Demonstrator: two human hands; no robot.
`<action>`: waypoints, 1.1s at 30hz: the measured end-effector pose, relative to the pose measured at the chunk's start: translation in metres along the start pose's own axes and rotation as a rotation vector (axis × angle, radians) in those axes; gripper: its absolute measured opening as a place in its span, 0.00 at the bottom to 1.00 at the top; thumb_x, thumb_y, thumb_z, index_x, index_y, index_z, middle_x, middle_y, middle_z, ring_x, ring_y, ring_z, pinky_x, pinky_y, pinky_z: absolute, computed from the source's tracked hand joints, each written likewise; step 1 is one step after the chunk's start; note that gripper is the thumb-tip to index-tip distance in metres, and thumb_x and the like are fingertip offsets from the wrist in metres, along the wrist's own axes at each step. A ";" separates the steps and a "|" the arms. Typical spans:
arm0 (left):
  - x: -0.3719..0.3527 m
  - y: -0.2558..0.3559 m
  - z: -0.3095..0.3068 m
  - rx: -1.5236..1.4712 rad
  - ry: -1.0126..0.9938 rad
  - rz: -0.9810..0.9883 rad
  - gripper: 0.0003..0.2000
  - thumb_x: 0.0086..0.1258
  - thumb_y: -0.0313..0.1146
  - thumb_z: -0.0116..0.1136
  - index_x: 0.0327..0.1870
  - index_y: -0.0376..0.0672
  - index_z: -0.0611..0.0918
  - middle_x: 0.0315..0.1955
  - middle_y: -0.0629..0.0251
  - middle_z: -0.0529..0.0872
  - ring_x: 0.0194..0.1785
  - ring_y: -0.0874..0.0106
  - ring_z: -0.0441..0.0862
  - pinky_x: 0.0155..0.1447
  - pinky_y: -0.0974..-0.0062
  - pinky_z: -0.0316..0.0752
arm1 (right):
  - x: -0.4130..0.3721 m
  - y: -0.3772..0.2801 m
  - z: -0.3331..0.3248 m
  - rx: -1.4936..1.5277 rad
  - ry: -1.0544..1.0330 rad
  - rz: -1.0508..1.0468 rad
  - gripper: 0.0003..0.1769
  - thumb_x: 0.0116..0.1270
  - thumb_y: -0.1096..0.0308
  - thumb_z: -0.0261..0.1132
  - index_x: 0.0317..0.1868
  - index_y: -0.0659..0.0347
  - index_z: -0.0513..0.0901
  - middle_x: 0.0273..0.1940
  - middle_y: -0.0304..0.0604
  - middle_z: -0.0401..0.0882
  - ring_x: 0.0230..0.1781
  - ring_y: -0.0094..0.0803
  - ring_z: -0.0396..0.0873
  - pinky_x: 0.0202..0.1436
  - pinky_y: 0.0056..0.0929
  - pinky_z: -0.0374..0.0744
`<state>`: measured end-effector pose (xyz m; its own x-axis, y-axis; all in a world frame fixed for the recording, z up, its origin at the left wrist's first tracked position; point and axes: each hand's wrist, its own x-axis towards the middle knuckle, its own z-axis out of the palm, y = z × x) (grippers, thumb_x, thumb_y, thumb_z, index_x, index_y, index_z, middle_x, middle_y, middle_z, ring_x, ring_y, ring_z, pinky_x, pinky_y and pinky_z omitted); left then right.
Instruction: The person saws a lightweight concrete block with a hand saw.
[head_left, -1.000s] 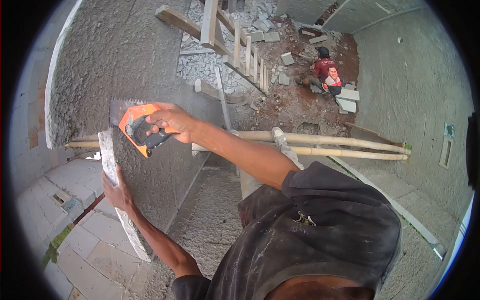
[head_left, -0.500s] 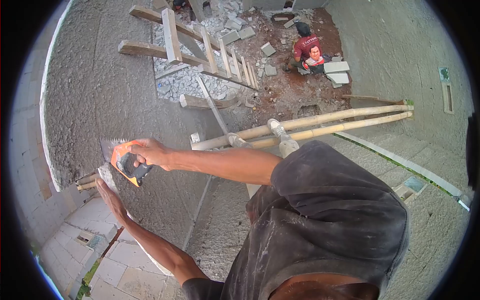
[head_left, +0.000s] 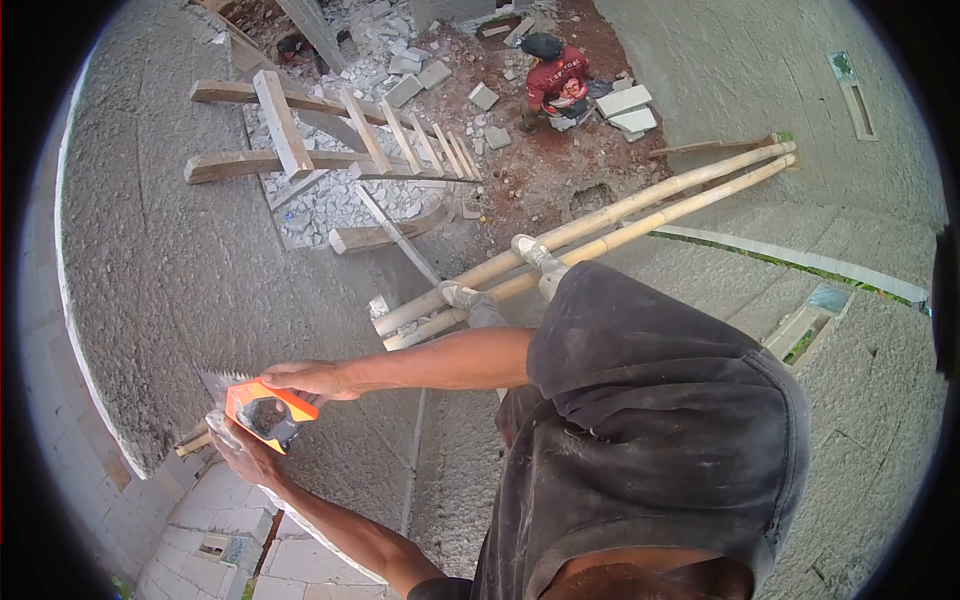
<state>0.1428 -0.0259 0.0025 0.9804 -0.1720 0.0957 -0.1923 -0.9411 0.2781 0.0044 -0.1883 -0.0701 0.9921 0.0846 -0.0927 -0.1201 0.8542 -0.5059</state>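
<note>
A handsaw [head_left: 272, 411] with an orange and black handle is in my right hand [head_left: 318, 381], whose thumb and fingers close on the back of the handle. Its toothed blade [head_left: 216, 382] points left over the rough plastered wall [head_left: 170, 260]. My left hand [head_left: 245, 455] lies along the pale edge of that wall, right under the saw handle, which covers part of its fingers. Both arms reach to the left. My shoes [head_left: 462, 295] rest by two bamboo poles [head_left: 610, 245] that span the space below me.
A wooden ladder-like frame [head_left: 285, 125] leans below, over broken rubble [head_left: 330, 200]. A co-worker [head_left: 556, 85] in a red shirt crouches on the soil beside pale blocks [head_left: 625, 105]. Another rough wall [head_left: 730, 80] rises at the right.
My view has shifted, so the saw and hands sit lower in it. The right hand has brought the saw handle close over my left hand and turned its grip.
</note>
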 end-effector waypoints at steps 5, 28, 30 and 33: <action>-0.002 0.000 0.000 -0.032 0.031 0.102 0.44 0.65 0.73 0.40 0.71 0.44 0.70 0.67 0.52 0.73 0.69 0.52 0.70 0.69 0.58 0.66 | -0.147 0.013 -0.116 -0.355 0.264 0.338 0.50 0.68 0.32 0.56 0.77 0.59 0.52 0.61 0.55 0.71 0.58 0.43 0.74 0.65 0.48 0.72; -0.406 -0.014 0.105 -0.706 -0.465 -0.827 0.39 0.75 0.62 0.38 0.73 0.34 0.58 0.71 0.44 0.60 0.74 0.52 0.59 0.74 0.54 0.55 | -0.231 -0.028 -0.137 -0.853 0.373 0.433 0.46 0.65 0.41 0.63 0.77 0.49 0.57 0.69 0.56 0.68 0.69 0.48 0.69 0.71 0.43 0.66; -0.416 -0.004 0.089 -0.972 -0.502 -1.077 0.42 0.73 0.65 0.40 0.75 0.36 0.55 0.73 0.46 0.58 0.75 0.53 0.58 0.75 0.54 0.54 | -0.226 -0.020 -0.136 -1.040 0.231 0.477 0.46 0.64 0.42 0.64 0.77 0.50 0.56 0.69 0.56 0.67 0.69 0.50 0.68 0.71 0.44 0.66; -0.426 0.016 0.082 -1.419 -0.616 -1.377 0.46 0.70 0.69 0.41 0.77 0.39 0.51 0.75 0.48 0.54 0.76 0.54 0.56 0.76 0.54 0.53 | -0.248 0.021 -0.184 -1.348 0.039 0.594 0.50 0.60 0.36 0.64 0.75 0.55 0.59 0.69 0.57 0.67 0.70 0.52 0.65 0.73 0.42 0.64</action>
<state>-0.2750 0.0083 -0.1119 0.3046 -0.0437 -0.9515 0.9216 0.2657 0.2829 -0.2512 -0.2863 -0.2154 0.7872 0.2118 -0.5791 -0.4643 -0.4145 -0.7827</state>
